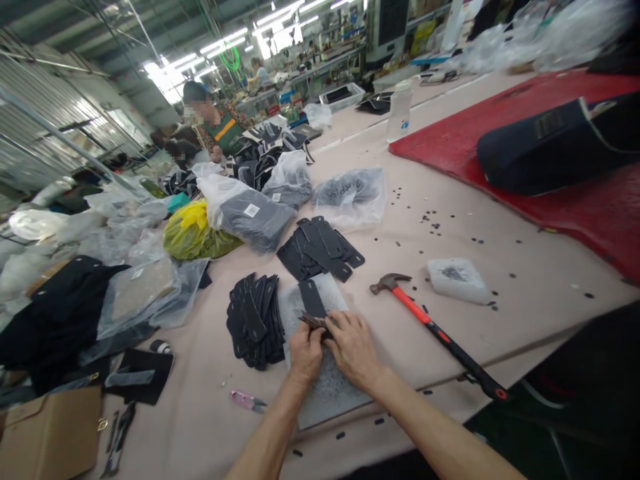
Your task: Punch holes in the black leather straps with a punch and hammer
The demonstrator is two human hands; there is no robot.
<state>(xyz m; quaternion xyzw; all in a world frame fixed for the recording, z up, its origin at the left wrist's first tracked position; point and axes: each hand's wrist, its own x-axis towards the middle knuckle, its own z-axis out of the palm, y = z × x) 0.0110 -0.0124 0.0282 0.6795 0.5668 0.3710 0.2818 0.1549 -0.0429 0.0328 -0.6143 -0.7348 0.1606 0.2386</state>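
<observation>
My left hand [306, 350] and my right hand [353, 343] meet over a speckled grey board [327, 393]. Between their closed fingers is a small dark brown piece [314, 321], partly hidden by the fingertips. A black strip [311, 298] with a slot near its end lies on the board just beyond it. Left of the board is a thick pile of black strips [254, 320], and a second, spread pile [320, 247] lies behind it. A claw hammer [440, 333] with a red and black handle rests to the right.
A white block [459, 280] sits right of the hammer head. Pink thread snips [247, 401] lie at left. Plastic-wrapped bundles [255, 213] and a yellow bag [197, 233] stand farther back. A red mat [525, 147] is at right. One person [213, 117] is across the table.
</observation>
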